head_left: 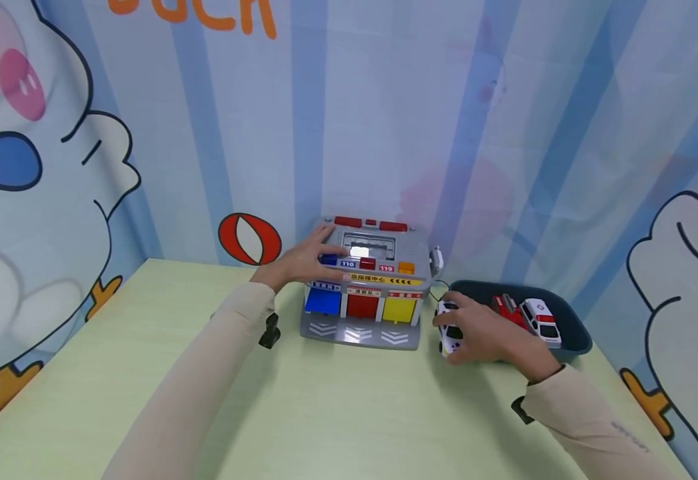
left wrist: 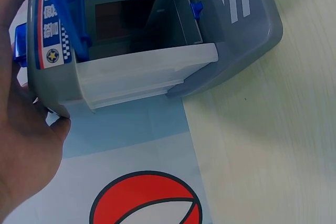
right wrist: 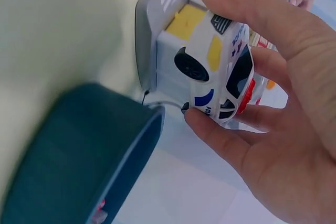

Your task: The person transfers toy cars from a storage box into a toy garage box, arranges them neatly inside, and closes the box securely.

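Note:
The grey toy station (head_left: 373, 340) stands at the back of the table; its blue door (head_left: 323, 301) is swung up, while the red and yellow doors are down. My left hand (head_left: 307, 259) rests on the station's left top, and in the left wrist view the hand (left wrist: 31, 145) holds its edge beside the opened bay (left wrist: 136, 24). To the right of the station, my right hand (head_left: 481, 330) grips a white toy police car (head_left: 449, 327). The right wrist view shows the car (right wrist: 215, 66) pinched between thumb and fingers of the hand (right wrist: 278, 77).
A dark green bin (head_left: 579, 333) stands right of the station, holding a red toy vehicle (head_left: 509, 311) and a white toy ambulance (head_left: 541, 320). A thin cord runs beside the station's right side. A printed curtain (head_left: 373, 120) hangs behind the table (head_left: 325, 413).

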Demonstrator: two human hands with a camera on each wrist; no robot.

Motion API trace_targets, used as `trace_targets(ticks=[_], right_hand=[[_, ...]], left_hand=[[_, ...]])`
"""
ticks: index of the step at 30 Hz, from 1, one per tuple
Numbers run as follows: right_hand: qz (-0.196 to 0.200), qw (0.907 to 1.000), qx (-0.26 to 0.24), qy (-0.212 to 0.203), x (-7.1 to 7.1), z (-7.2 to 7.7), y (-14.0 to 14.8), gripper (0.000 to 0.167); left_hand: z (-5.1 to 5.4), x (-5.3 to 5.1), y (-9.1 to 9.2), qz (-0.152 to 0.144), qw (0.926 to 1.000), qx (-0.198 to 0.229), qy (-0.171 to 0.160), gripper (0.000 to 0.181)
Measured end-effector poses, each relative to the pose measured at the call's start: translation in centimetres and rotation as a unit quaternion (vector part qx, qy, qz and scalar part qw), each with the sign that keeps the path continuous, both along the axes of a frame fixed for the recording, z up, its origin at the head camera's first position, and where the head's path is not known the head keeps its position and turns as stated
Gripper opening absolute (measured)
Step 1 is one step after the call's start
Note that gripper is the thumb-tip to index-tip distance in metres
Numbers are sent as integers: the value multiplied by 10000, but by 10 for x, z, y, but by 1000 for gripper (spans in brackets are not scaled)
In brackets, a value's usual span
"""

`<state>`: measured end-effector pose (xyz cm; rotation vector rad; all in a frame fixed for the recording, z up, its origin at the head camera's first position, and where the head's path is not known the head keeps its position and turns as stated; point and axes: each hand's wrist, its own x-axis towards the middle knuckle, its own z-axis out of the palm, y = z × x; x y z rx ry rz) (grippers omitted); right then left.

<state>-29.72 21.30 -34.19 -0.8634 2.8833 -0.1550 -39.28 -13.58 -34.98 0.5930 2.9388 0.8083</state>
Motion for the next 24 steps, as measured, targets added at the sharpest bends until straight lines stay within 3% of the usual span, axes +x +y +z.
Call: trace_targets(ticks=[11, 18, 24], right_hand=[[-16, 9999, -82, -146, 11, -23, -29, 61], [210, 9990, -390, -102, 15, -34, -47, 60], [311, 9990, -328, -65, 17, -40, -65, 61]], left_hand=[[2, 1, 0, -11, 10000, 46, 25, 74], [2, 1, 0, -12, 10000, 57, 33, 74], [0, 1, 0, -12, 10000, 91, 30, 73]])
